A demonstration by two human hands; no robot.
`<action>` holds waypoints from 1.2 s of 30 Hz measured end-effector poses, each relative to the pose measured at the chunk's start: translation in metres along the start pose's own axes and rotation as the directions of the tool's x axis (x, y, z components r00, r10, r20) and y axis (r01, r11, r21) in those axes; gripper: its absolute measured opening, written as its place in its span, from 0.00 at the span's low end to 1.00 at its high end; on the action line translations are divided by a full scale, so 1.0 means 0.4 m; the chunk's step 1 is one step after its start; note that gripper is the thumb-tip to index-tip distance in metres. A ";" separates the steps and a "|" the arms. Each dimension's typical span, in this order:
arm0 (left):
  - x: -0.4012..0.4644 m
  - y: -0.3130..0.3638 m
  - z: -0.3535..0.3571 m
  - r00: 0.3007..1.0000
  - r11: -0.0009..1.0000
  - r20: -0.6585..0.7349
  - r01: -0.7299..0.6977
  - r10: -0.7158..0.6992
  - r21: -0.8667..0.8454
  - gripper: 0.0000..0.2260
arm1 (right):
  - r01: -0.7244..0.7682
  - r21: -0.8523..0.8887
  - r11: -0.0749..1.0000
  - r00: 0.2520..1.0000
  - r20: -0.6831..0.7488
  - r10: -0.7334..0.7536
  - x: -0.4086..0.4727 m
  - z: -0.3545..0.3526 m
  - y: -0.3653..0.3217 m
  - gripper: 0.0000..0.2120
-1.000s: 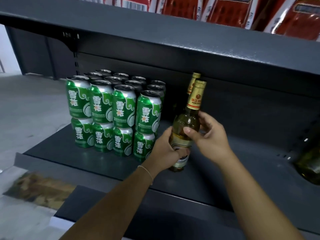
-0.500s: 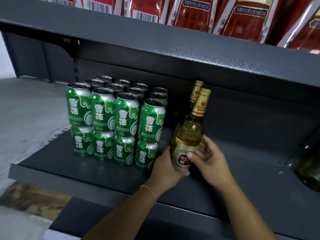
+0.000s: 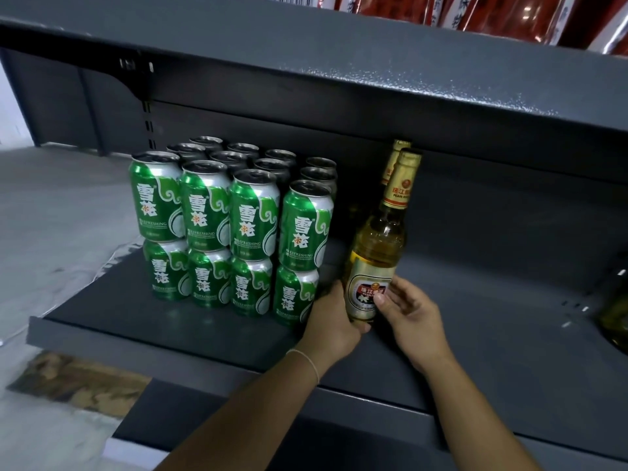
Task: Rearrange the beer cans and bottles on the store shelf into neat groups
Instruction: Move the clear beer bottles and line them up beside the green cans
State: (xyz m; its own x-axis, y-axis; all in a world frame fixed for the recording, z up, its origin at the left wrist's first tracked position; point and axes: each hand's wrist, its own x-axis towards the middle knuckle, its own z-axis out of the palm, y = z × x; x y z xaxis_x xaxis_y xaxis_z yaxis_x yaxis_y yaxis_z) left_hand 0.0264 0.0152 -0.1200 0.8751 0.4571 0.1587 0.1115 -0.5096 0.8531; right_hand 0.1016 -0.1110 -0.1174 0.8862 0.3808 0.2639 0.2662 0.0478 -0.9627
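A clear beer bottle [image 3: 377, 246] with gold foil neck and a red and gold label stands upright on the dark grey shelf [image 3: 176, 317], just right of the green beer cans [image 3: 231, 229]. My left hand [image 3: 334, 317] wraps its lower left side and base. My right hand [image 3: 409, 309] touches the label's right side with thumb and fingers. A second bottle [image 3: 390, 161] stands right behind it, only its gold neck showing. The cans are stacked two high in several rows.
The shelf above [image 3: 339, 73] overhangs close to the bottle tops and carries red packets [image 3: 492, 11]. Another bottle [image 3: 615, 314] shows at the far right edge. Bare shelf stretches between it and my hands. The floor [image 3: 51, 212] lies to the left.
My right hand slid from the bottle's shoulder down to the label. The bottle turned so its label faces front and now sits closer to the cans. The view moved nearer.
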 end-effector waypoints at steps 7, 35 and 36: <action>-0.015 0.001 0.017 0.999 0.991 -0.050 0.012 -0.005 0.132 0.40 | 0.069 -0.049 0.996 0.997 -0.040 -0.071 -0.003 0.003 0.024 0.17; 0.005 -0.006 0.009 1.000 0.966 -0.014 -0.023 0.027 0.257 0.37 | 0.123 -0.136 0.983 0.986 -0.092 -0.136 0.009 0.027 0.055 0.17; 0.006 -0.007 0.010 1.000 0.964 -0.013 -0.024 0.028 0.264 0.37 | 0.125 -0.137 0.983 0.986 -0.094 -0.139 0.009 0.028 0.056 0.16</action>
State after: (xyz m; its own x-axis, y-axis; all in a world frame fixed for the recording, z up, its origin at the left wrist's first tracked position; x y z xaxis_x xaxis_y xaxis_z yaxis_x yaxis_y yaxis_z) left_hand 0.0300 0.0149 -0.1238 0.8717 0.4520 0.1893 0.2110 -0.6949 0.6875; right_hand 0.1067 -0.0984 -0.1385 0.8725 0.2816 0.3992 0.4243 -0.0318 -0.9050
